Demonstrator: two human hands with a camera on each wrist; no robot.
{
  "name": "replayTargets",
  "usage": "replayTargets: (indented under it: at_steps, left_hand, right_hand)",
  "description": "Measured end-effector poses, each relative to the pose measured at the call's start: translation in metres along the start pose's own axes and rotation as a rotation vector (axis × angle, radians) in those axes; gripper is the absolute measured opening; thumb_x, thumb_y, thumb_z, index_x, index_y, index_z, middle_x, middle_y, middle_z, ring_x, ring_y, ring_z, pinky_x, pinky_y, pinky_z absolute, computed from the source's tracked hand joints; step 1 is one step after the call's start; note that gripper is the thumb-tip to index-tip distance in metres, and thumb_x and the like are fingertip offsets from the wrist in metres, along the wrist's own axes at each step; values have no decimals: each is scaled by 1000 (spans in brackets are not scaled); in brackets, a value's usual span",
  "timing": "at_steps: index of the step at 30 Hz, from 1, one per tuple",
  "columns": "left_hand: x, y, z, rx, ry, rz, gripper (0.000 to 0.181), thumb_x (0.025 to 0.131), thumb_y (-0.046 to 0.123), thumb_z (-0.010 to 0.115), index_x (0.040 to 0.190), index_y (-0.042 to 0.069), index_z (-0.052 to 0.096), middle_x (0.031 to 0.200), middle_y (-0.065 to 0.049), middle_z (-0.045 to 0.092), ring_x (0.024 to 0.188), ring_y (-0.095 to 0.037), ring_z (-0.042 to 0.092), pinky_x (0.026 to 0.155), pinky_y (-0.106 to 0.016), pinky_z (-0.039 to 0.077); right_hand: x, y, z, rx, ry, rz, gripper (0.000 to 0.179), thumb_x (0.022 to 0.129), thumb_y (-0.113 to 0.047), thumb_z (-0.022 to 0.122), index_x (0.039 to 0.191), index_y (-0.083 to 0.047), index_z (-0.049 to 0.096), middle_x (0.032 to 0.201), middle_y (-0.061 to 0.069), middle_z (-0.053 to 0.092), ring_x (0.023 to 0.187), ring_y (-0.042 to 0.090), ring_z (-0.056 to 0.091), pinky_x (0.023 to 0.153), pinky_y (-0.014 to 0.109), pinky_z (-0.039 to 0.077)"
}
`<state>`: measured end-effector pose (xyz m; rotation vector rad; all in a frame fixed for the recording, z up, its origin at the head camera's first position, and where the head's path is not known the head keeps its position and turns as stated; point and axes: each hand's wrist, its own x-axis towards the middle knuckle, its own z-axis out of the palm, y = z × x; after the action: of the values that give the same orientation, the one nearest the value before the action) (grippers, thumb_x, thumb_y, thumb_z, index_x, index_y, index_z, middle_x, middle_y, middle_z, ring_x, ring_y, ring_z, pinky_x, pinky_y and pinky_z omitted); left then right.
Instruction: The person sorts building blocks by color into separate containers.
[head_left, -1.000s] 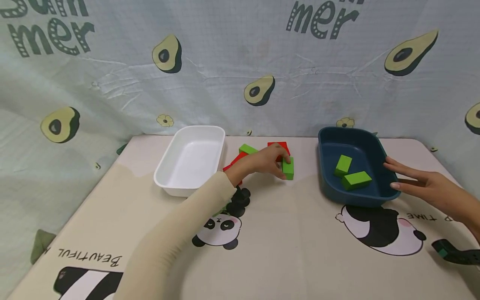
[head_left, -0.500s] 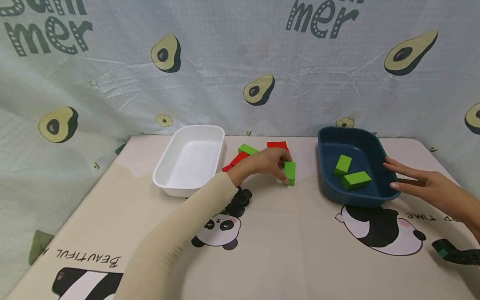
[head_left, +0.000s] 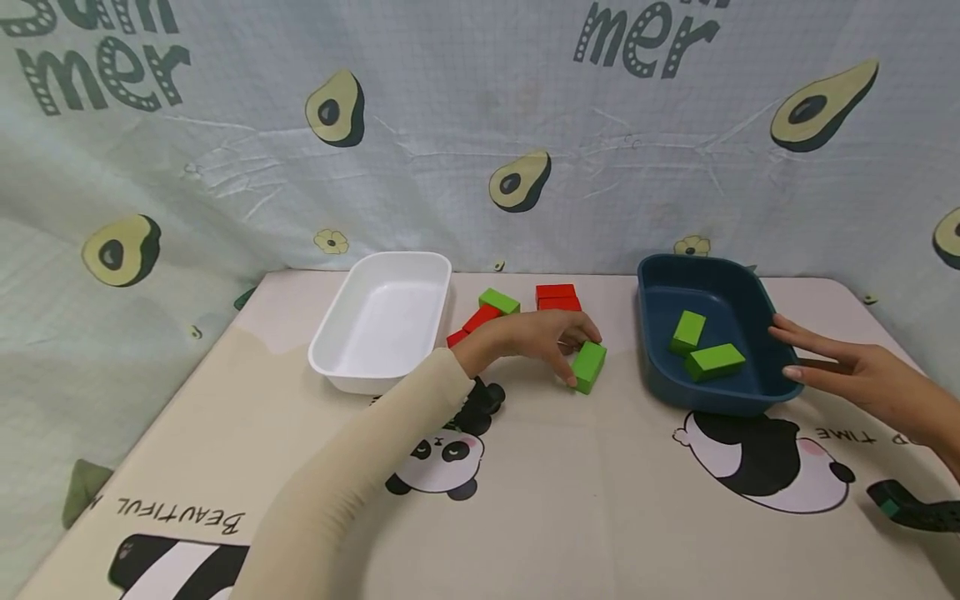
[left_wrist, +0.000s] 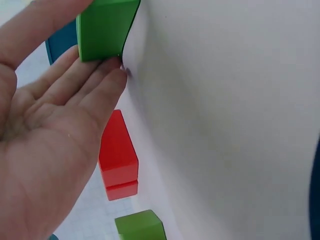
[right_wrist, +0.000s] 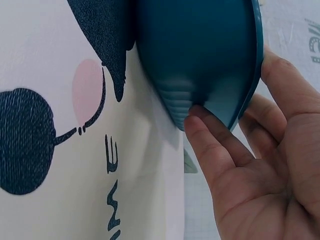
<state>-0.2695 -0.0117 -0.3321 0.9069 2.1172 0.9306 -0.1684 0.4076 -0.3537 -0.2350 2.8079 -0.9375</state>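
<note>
My left hand [head_left: 536, 337] pinches a green block [head_left: 590, 367] between thumb and fingers, close over the table. In the left wrist view, that green block [left_wrist: 105, 30] sits between the thumb above and the fingertips below. My right hand [head_left: 855, 367] reaches with fairly straight fingers to the right side of the dark blue bin [head_left: 647, 358]. The right wrist view has its fingertips [right_wrist: 197, 120] against the bin's outer wall. Two green blocks, one of them this green block [head_left: 714, 362], lie inside the bin.
Two red blocks [head_left: 557, 298] lie together behind my left hand. Another green block [head_left: 499, 301] and red blocks [head_left: 481, 317] lie nearer the white bin [head_left: 330, 367]. A black strap-like object [head_left: 911, 507] shows at the right edge, and a printed curtain hangs behind the table.
The green block in my left hand has come away from the red blocks, toward me and slightly right, and turned at an angle. My right hand stays at the blue bin.
</note>
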Motion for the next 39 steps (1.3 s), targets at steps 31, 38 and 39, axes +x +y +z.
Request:
replayTargets:
  at_steps: [31, 38, 39]
  left_hand:
    - [2, -14, 4, -217, 27, -14, 61, 81, 4, 85, 138, 10, 64, 133, 0, 63, 129, -17, 55, 100, -23, 53]
    - [2, -18, 5, -250, 38, -22, 60, 81, 3, 85, 137, 10, 65, 134, 0, 63, 130, -16, 55, 101, -23, 52]
    - [1, -18, 5, -252, 40, -21, 60, 81, 3, 84, 137, 10, 65, 135, -1, 63, 130, -17, 55, 101, -24, 52]
  right_hand:
    - [0, -3, -3, -3, -26, 14, 72, 106, -38, 54, 164, -25, 13, 168, 12, -1, 138, 67, 23, 90, 88, 29]
    - [-1, -2, 0, 15, -8, -9, 69, 106, -35, 55, 164, -25, 17, 168, -4, 2, 139, 66, 24, 91, 87, 29]
    - [-1, -2, 0, 16, -5, -10, 69, 106, -35, 55, 164, -25, 17, 168, -6, 3, 139, 66, 24, 91, 87, 29]
